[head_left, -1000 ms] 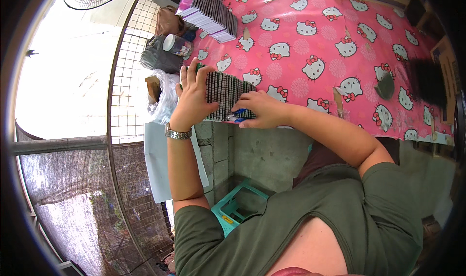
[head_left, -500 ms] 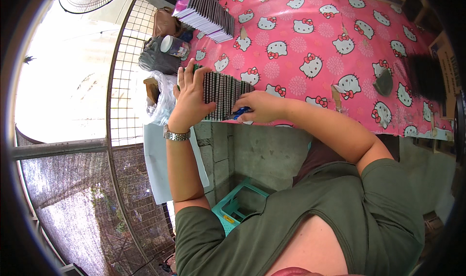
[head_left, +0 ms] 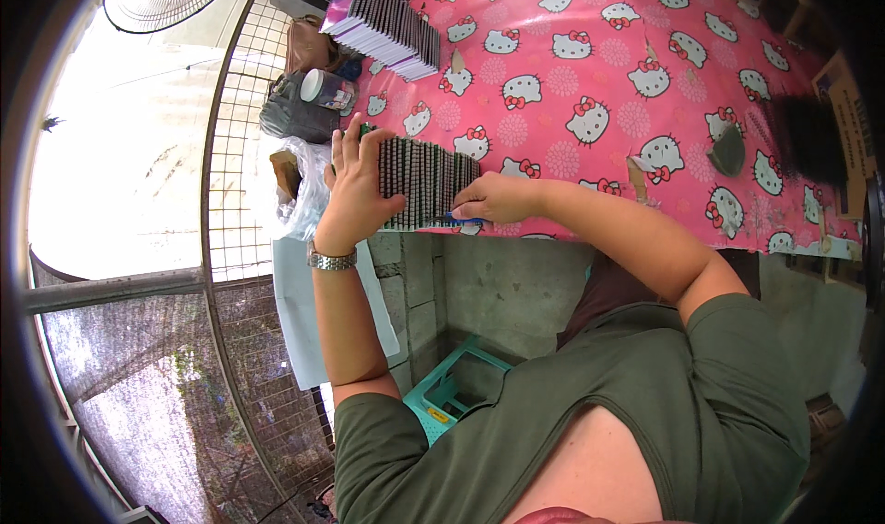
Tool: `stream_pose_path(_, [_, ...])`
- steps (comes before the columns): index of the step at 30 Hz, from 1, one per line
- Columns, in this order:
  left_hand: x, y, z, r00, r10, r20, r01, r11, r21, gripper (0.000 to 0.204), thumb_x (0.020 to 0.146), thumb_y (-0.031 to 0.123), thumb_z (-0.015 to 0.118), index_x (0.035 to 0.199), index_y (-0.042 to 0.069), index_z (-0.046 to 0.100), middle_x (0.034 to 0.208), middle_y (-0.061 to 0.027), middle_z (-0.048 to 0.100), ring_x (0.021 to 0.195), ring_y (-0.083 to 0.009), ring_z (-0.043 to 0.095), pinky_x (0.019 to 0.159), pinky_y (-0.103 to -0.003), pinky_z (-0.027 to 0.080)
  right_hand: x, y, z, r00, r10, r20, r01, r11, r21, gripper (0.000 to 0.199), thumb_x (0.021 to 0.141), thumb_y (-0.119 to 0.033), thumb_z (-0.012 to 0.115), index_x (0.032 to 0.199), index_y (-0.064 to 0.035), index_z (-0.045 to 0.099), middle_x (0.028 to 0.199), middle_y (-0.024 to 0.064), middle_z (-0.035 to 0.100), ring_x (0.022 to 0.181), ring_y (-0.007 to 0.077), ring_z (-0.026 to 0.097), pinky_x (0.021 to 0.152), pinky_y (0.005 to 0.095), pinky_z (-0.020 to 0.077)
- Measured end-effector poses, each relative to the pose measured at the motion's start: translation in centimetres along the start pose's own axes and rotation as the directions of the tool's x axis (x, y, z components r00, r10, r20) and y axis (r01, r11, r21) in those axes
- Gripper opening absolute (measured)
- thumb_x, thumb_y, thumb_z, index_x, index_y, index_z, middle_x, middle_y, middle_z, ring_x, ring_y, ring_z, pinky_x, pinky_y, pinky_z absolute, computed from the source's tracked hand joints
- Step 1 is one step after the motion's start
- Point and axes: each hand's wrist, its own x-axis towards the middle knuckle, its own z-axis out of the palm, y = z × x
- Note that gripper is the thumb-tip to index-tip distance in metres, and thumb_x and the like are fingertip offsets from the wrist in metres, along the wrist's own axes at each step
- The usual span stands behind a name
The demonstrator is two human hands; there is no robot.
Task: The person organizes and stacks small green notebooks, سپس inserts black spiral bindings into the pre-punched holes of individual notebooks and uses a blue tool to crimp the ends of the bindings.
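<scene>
A row of spiral-bound notebooks [head_left: 423,178] stands packed together at the near left edge of the table, dark bindings facing up. My left hand [head_left: 357,181], with a metal watch on its wrist, rests against the left end of the row. Its fingers are stretched out and apart, and the thumb lies by the bindings. At the near right corner of the row, my right hand [head_left: 493,199] is closed around a small blue-handled tool [head_left: 467,219]. The fingers hide most of that tool, so its exact kind does not show.
A second notebook stack [head_left: 392,35] with purple covers stands farther back. Left of the row are a clear plastic bag [head_left: 311,188], a dark bag [head_left: 293,114] and a white-lidded jar [head_left: 327,89]. Cardboard boxes [head_left: 843,128] stand right. A turquoise stool [head_left: 452,390] sits below.
My right hand has shifted slightly right and turned, and less of the blue tool shows now. My left hand keeps its place on the row. The whole view has moved slightly.
</scene>
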Motion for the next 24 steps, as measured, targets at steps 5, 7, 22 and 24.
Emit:
stream_pose_path(5, [0.1, 0.3, -0.1, 1.0, -0.007, 0.007, 0.007, 1.0, 0.025, 0.088, 0.06, 0.013, 0.08, 0.138, 0.023, 0.041, 0.16, -0.015, 0.019, 0.147, -0.0494, 0.014, 0.115, -0.06, 0.02, -0.4, 2.0, 0.9, 0.921, -0.351, -0.167, 0.274, 0.892, -0.361, 0.041, 0.089, -0.032, 0.066, 0.119, -0.0049, 0.063, 0.11, 0.015, 0.065, 0.105, 0.0296, 0.063, 0.09, 0.0422, 0.0485])
stream_pose_path(7, [0.0, 0.2, 0.0, 1.0, -0.014, 0.009, 0.014, 1.0, 0.025, 0.088, 0.06, 0.013, 0.08, 0.138, 0.022, 0.041, 0.16, -0.0151, 0.019, 0.147, -0.0496, 0.014, 0.116, -0.06, 0.021, -0.8, 1.9, 1.1, 0.874, -0.45, -0.186, 0.285, 0.782, -0.554, 0.041, 0.089, -0.031, 0.065, 0.121, -0.0044, 0.063, 0.112, 0.0154, 0.065, 0.106, 0.03, 0.063, 0.091, 0.0421, 0.0485])
stream_pose_path(22, [0.0, 0.3, 0.0, 1.0, -0.009, -0.006, 0.009, 1.0, 0.022, 0.088, 0.059, 0.011, 0.08, 0.137, 0.021, 0.042, 0.16, -0.0164, 0.02, 0.146, -0.0498, 0.014, 0.116, -0.058, 0.021, -0.1, 2.4, 0.9, 0.913, -0.367, -0.175, 0.221, 0.809, -0.545, 0.04, 0.091, -0.036, 0.062, 0.119, -0.0073, 0.065, 0.111, 0.0153, 0.066, 0.106, 0.0315, 0.063, 0.092, 0.0432, 0.0465])
stream_pose_path(24, [0.0, 0.1, 0.1, 1.0, -0.002, -0.007, 0.002, 1.0, 0.015, 0.088, 0.059, 0.011, 0.08, 0.137, 0.02, 0.042, 0.16, -0.0165, 0.02, 0.146, -0.0498, 0.014, 0.116, -0.058, 0.021, 0.0, 1.1, 0.4, 0.996, -0.061, -0.071, 0.043, 0.973, -0.229, 0.04, 0.088, -0.035, 0.065, 0.119, -0.0099, 0.065, 0.109, 0.0122, 0.064, 0.108, 0.03, 0.06, 0.093, 0.0429, 0.0438])
